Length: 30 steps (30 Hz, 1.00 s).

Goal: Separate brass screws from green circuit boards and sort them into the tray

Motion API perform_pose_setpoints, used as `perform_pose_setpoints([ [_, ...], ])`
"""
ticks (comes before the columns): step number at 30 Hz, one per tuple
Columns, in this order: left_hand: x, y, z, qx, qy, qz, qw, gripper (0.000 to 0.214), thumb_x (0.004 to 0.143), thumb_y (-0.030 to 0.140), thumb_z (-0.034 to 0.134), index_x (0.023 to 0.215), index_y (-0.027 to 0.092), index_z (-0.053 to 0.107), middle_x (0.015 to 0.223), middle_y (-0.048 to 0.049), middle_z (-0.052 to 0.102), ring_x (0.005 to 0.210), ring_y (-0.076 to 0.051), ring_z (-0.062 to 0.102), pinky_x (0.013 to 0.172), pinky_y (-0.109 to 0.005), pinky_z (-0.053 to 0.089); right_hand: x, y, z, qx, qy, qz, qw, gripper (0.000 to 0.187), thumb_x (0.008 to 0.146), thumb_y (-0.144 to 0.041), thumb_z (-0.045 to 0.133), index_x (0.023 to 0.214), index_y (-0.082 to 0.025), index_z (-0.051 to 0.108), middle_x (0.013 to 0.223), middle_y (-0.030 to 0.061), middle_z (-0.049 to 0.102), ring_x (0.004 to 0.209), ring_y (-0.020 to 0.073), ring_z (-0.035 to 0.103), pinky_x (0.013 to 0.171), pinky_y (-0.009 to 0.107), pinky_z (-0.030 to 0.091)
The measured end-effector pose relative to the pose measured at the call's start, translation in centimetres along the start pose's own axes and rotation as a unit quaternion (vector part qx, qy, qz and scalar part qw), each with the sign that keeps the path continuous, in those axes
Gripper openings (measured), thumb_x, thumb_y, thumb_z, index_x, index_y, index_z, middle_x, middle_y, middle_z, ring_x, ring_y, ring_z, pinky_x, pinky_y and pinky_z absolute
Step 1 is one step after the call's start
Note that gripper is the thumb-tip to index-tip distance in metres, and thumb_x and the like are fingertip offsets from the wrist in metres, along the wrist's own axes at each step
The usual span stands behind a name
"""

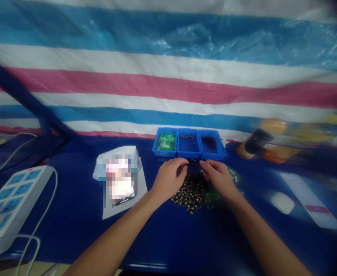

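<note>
My left hand (168, 177) and my right hand (218, 177) meet over a pile of small brass-coloured parts (189, 194) on the blue table. Both have their fingers curled in a pinch around a small dark piece (193, 167) between them; what it is I cannot make out. Green parts (213, 197) lie under my right wrist. Just behind the hands stand three small blue bins (189, 153): the left one holds green pieces (166, 141), the middle one a few small metal parts (187, 138), the right one dark parts (208, 142).
A white power strip (10, 199) with cables lies at the left edge. A white packet with a card (119, 180) sits left of my hands. A bottle (257, 143) lies at the right, with a white mouse-like object (283, 202) and a white card (309, 199). A striped tarp hangs behind.
</note>
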<state>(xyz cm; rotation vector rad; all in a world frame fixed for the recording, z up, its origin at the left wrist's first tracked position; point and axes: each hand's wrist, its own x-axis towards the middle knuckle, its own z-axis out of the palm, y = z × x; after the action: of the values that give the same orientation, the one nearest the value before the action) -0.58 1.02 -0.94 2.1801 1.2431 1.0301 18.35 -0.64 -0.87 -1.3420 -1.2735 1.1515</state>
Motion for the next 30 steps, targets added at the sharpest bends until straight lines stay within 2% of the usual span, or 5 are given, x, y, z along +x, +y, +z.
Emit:
perform_pose_setpoints([
  [6, 0.0, 0.2, 0.0, 0.017, -0.014, -0.012, 1.0, 0.013, 0.091, 0.02, 0.056, 0.098, 0.023, 0.066, 0.083, 0.0008, 0.071, 0.074, -0.016, 0.064, 0.074, -0.032, 0.048, 0.2, -0.1, -0.2, 0.037, 0.032, -0.006, 0.999, 0.048, 0.085, -0.056, 0.062, 0.056, -0.022, 0.043, 0.048, -0.0051, 0.04, 0.047, 0.0108, 0.038, 0.05, 0.026, 0.032],
  [9, 0.0, 0.2, 0.1, 0.022, -0.017, -0.006, 1.0, 0.013, 0.091, 0.02, 0.055, 0.096, 0.023, 0.066, 0.08, 0.0016, 0.07, 0.07, -0.015, 0.063, 0.073, -0.032, 0.047, 0.4, -0.2, -0.3, 0.073, 0.044, -0.016, 0.996, 0.035, 0.083, -0.054, 0.065, 0.092, -0.02, 0.063, 0.057, -0.0049, 0.053, 0.049, 0.0109, 0.044, 0.051, 0.025, 0.035],
  [12, 0.0, 0.3, 0.1, 0.018, -0.014, -0.004, 1.0, 0.013, 0.091, 0.019, 0.055, 0.096, 0.023, 0.066, 0.081, 0.002, 0.07, 0.071, -0.015, 0.063, 0.073, -0.032, 0.046, 0.5, -0.2, -0.4, 0.059, 0.048, -0.016, 0.997, 0.051, 0.082, -0.053, 0.066, 0.122, -0.022, 0.058, 0.063, -0.0045, 0.056, 0.051, 0.0114, 0.045, 0.049, 0.025, 0.033],
  [21, -0.1, 0.5, -0.2, -0.017, 0.031, -0.023, 0.999, 0.015, 0.093, 0.027, 0.056, 0.103, 0.025, 0.066, 0.08, 0.0024, 0.071, 0.072, -0.015, 0.065, 0.075, -0.031, 0.048, -0.8, -1.0, 0.5, -0.08, -0.099, -0.066, 0.99, 0.031, 0.084, -0.044, 0.067, 0.104, -0.021, 0.07, 0.083, 0.0021, 0.069, 0.071, 0.0162, 0.058, 0.066, 0.029, 0.046],
  [30, -0.2, 0.8, -0.2, -0.016, 0.035, -0.015, 0.999, 0.015, 0.094, 0.029, 0.055, 0.101, 0.024, 0.067, 0.078, 0.0021, 0.071, 0.068, -0.014, 0.064, 0.072, -0.03, 0.047, -0.8, -0.5, 0.9, -0.1, -0.071, -0.089, 0.988, 0.026, 0.09, -0.044, 0.059, 0.092, -0.02, 0.069, 0.085, 0.0024, 0.068, 0.076, 0.0172, 0.059, 0.072, 0.029, 0.046],
])
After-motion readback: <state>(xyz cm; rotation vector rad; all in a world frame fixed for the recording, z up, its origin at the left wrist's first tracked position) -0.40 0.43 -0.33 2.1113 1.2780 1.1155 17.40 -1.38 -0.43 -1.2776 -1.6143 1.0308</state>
